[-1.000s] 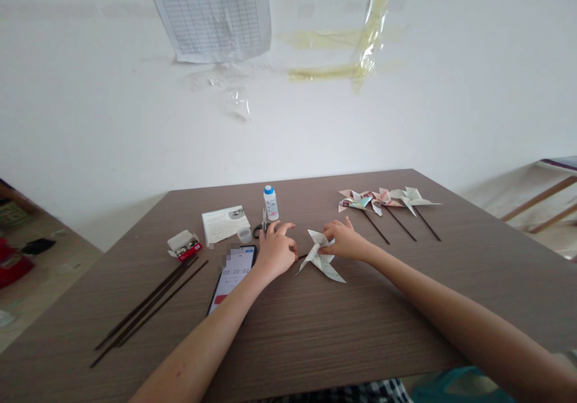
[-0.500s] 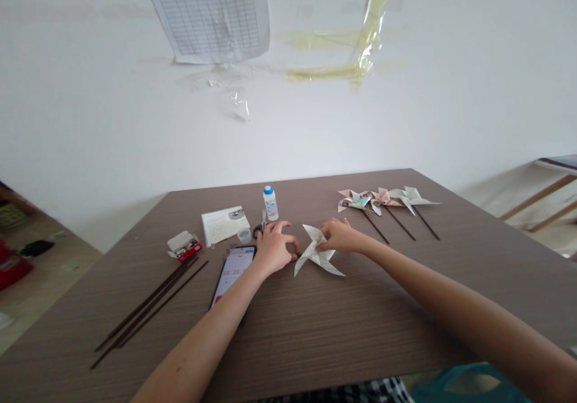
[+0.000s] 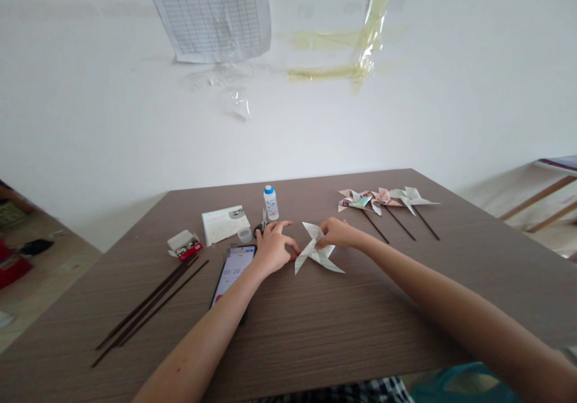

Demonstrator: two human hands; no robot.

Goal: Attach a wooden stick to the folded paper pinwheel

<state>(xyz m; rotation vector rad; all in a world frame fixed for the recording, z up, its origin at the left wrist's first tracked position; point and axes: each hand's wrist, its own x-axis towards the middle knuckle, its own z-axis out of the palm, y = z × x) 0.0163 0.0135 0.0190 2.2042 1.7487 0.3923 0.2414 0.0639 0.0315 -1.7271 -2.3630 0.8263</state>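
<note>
Brown table (image 3: 342, 325), both hands — left hand (image 3: 273, 249), right hand (image 3: 338, 233) — pinching paper pinwheel (image 3: 317, 252).

We observe the left hand (image 3: 273, 249) and right hand (image 3: 339, 233) meeting at a white paper pinwheel (image 3: 317, 251) on the brown table (image 3: 315, 325), fingers pinching at its centre. A phone (image 3: 232, 269) lies just beside the left wrist. Loose dark sticks (image 3: 151, 301) rest further left. Three finished pinwheels (image 3: 386, 199) lie to the right, a glue bottle (image 3: 270, 203) behind the hands.
</note>
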